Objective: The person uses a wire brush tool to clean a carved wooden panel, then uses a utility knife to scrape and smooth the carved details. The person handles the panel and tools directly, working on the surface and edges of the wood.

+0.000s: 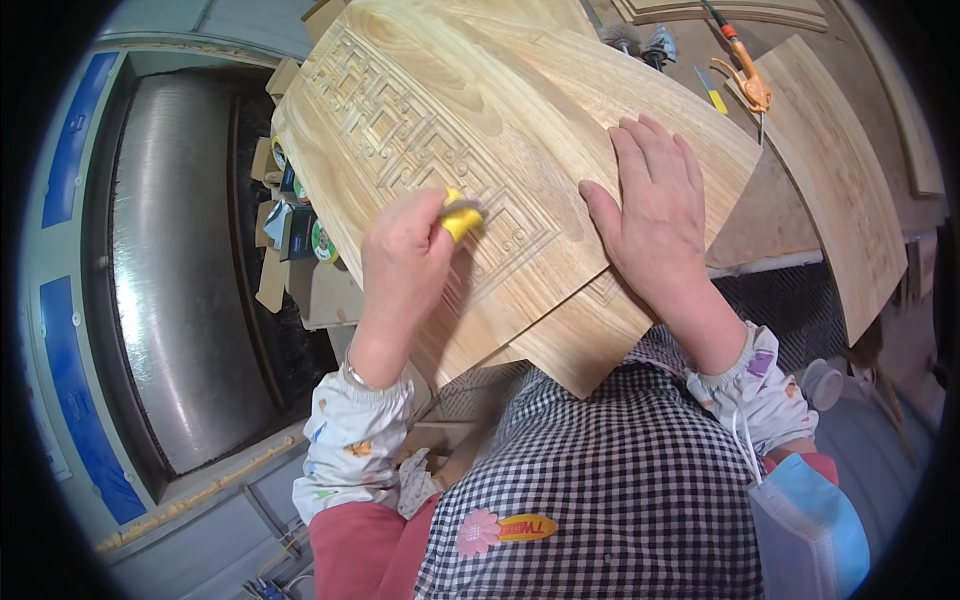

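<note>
A pale wooden panel (500,120) with a carved lattice of square scrolls lies in front of me, tilted across the bench. My left hand (405,250) is closed round a small yellow pad with a dark grey strip (461,216), held over the carved band; its exact kind is unclear. Flat on the plain wood to the right rests my right hand (655,195), its fingers stretched out and nothing in it. A second wooden panel (588,352) pokes out from under the first, towards my checked apron (600,470).
Another carved panel (830,180) leans over the bench's right side. An orange air blow gun (752,90) and a yellow-handled tool (715,97) lie beyond my right hand. Open cardboard boxes (272,285) and a large metal surface (185,270) stand left. A face mask (810,520) hangs lower right.
</note>
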